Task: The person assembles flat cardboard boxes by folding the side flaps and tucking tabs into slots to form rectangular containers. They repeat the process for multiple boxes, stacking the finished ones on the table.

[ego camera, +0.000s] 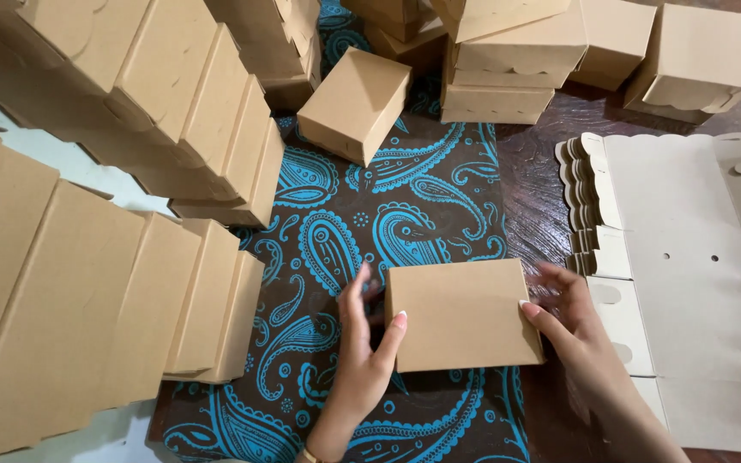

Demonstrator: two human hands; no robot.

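Observation:
A folded brown cardboard box [460, 313] lies closed on the blue paisley cloth [362, 214], near the front. My left hand [362, 356] grips its left side, thumb on the top face. My right hand [572, 321] holds its right side, thumb on the top edge and fingers behind. Both hands clasp the same box between them.
Rows of finished brown boxes [87, 291] line the left, another row [190, 111] behind them. One box [355, 103] sits tilted at the centre back, with more stacked boxes [516, 60] behind. A pile of flat unfolded box blanks [696, 283] lies on the dark wooden table [533, 197] at right.

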